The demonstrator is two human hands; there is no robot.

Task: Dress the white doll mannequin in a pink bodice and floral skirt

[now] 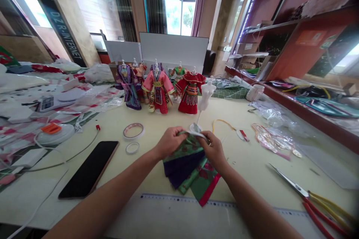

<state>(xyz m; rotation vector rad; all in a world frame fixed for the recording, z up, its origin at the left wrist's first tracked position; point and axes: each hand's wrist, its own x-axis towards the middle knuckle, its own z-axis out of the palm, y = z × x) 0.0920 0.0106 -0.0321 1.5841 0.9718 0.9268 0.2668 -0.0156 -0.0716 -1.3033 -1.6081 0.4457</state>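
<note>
A small pleated doll skirt (187, 168), green with purple panels and a red edge, hangs between my hands above the table. My left hand (171, 142) pinches its pale waistband (193, 133) at the left end. At the other end, my right hand (212, 147) grips the same band between thumb and fingers. The skirt's lower part fans out toward me, over the area just behind a clear ruler (185, 198). Just beyond my hands stands a bare white mini mannequin (206, 97) on a thin stand, its base partly hidden by the band.
Several dressed mini mannequins (158, 91) stand at the back. A phone (89, 170) and tape rolls (133, 130) lie left. At right are scissors (297, 188), plastic packets (272, 138) and a yellow cord (224, 122). Cables and a white device (60, 134) sit far left.
</note>
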